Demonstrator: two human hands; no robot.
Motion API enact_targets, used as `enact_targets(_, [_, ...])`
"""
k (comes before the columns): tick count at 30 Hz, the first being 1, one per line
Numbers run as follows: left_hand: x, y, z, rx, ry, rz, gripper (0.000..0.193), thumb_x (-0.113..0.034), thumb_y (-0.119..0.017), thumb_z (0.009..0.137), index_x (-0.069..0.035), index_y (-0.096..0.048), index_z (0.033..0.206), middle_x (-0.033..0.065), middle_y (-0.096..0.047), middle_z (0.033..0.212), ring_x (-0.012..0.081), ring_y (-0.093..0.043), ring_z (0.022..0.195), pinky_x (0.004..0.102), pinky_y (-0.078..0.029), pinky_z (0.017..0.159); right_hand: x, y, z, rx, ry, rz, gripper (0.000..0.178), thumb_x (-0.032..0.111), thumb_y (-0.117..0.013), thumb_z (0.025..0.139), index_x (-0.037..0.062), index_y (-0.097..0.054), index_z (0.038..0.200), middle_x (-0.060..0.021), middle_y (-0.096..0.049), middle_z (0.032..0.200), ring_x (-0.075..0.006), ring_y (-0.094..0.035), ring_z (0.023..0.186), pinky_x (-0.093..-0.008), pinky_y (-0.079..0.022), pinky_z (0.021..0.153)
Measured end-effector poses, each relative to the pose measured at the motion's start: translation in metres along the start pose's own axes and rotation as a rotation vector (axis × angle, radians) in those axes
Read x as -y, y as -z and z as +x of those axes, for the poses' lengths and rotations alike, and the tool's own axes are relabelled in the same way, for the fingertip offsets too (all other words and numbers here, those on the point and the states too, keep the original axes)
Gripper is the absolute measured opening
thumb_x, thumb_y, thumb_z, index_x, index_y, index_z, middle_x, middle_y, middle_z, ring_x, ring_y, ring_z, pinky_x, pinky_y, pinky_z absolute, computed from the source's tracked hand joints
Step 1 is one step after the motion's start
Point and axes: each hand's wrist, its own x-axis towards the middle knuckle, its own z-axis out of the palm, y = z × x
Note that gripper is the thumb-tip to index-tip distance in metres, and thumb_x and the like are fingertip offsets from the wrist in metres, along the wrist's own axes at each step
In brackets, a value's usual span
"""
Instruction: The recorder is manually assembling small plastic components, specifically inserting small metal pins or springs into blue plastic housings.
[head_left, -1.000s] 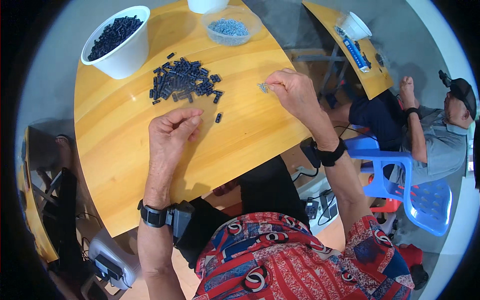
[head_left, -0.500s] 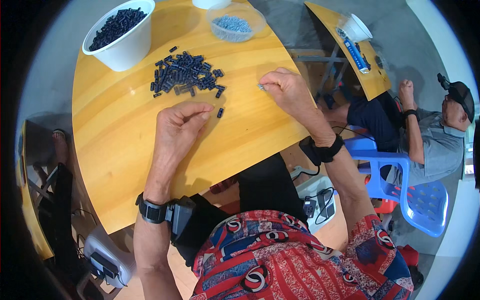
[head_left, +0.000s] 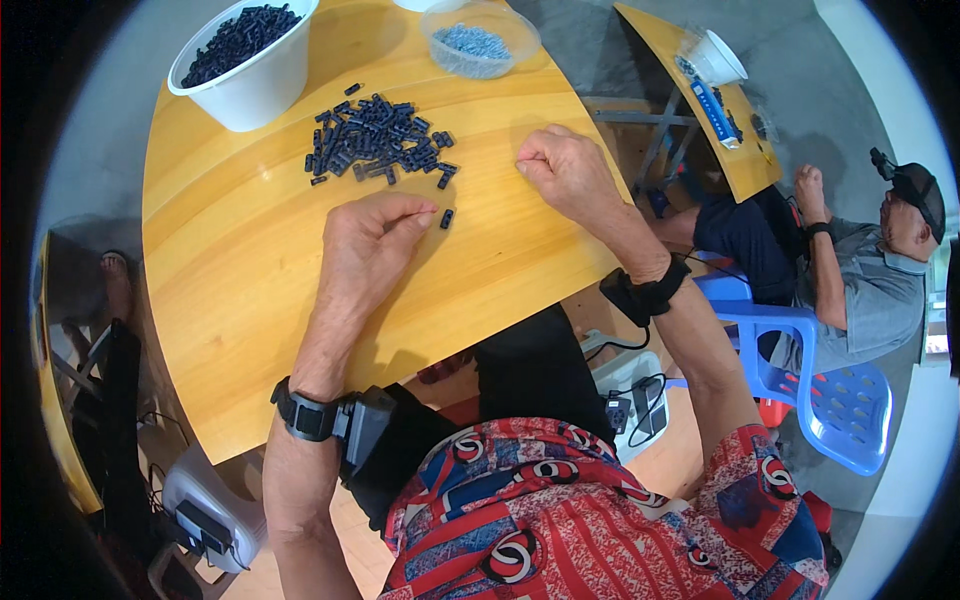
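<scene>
One small black piece (head_left: 447, 219) lay alone just above the picture's middle, its long side pointing nearly up. A messy heap of black pieces (head_left: 375, 138) lay higher, further left.

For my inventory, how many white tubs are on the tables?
3: left tub with black pieces, cut-off tub at top, third tub on right table; others may be hidden.

Red-and-blue shirt (head_left: 600, 515) — ring motifs (head_left: 509, 557), black trousers (head_left: 528, 365), black wrist straps (head_left: 309, 417) — boxes (head_left: 370, 422) attached
</scene>
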Motion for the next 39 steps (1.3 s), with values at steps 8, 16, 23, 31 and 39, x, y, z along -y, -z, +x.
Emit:
enact_targets(8, [0.002, -0.002, 0.002, -0.019, 0.002, 0.0, 0.011, -0.007, -0.068, 0.081, -0.001, -0.071, 0.089, 0.0088, -0.068, 0.071, 0.0098, -0.057, 0.059, 0.0246, -0.046, 0.057, 0.006, -0.004, 0.0, -0.02, -0.013, 0.037, 0.009, 0.008, -0.057, 0.081, 0.0002, -0.055, 0.077, -0.0177, -0.058, 0.076, -0.0363, -0.058, 0.07, -0.0438, -0.046, 0.062])
enact_targets(16, [0.0, -0.005, 0.006, -0.058, -0.009, 0.119, 0.011, -0.009, -0.068, 0.081, -0.001, -0.07, 0.088, 0.0129, -0.069, 0.075, 0.0167, -0.064, 0.064, 0.0274, -0.05, 0.061, 0.005, -0.006, -0.002, 0.009, -0.128, 0.114, 0.008, 0.009, -0.056, 0.084, 0.0018, -0.054, 0.084, -0.018, -0.059, 0.078, -0.0374, -0.059, 0.073, -0.0435, -0.046, 0.065])
enact_targets(23, [-0.009, -0.013, 0.015, 0.001, -0.255, 0.32, 0.016, -0.009, -0.07, 0.078, 0.001, -0.069, 0.091, 0.0093, -0.068, 0.074, 0.0124, -0.061, 0.061, 0.0266, -0.049, 0.058, 0.005, -0.004, -0.004, 0.006, 0.044, 0.031, 0.004, 0.008, -0.055, 0.085, 0.0034, -0.055, 0.086, -0.0166, -0.059, 0.08, -0.0367, -0.059, 0.074, -0.0431, -0.047, 0.065])
enact_targets(31, [-0.011, -0.011, 0.018, 0.061, -0.265, 0.395, 0.015, -0.007, -0.072, 0.074, 0.001, -0.067, 0.087, 0.0101, -0.065, 0.075, 0.0189, -0.063, 0.067, 0.0279, -0.048, 0.061, 0.002, 0.002, -0.009, -0.059, -0.007, 0.115, 0.005, 0.005, -0.059, 0.082, 0.0024, -0.062, 0.085, -0.0128, -0.061, 0.08, -0.0309, -0.061, 0.074, -0.0363, -0.049, 0.064])
enact_targets(39, [-0.005, -0.007, 0.018, 0.074, -0.296, 0.322, 0.015, -0.006, -0.072, 0.075, 0.001, -0.067, 0.087, 0.0092, -0.063, 0.073, 0.0186, -0.06, 0.064, 0.0279, -0.047, 0.06, 0.03, 0.002, 0.004, -0.037, 0.082, 0.081, 0.01, 0.005, -0.059, 0.08, 0.0027, -0.063, 0.088, -0.0116, -0.062, 0.083, -0.0308, -0.061, 0.075, -0.0361, -0.05, 0.065])
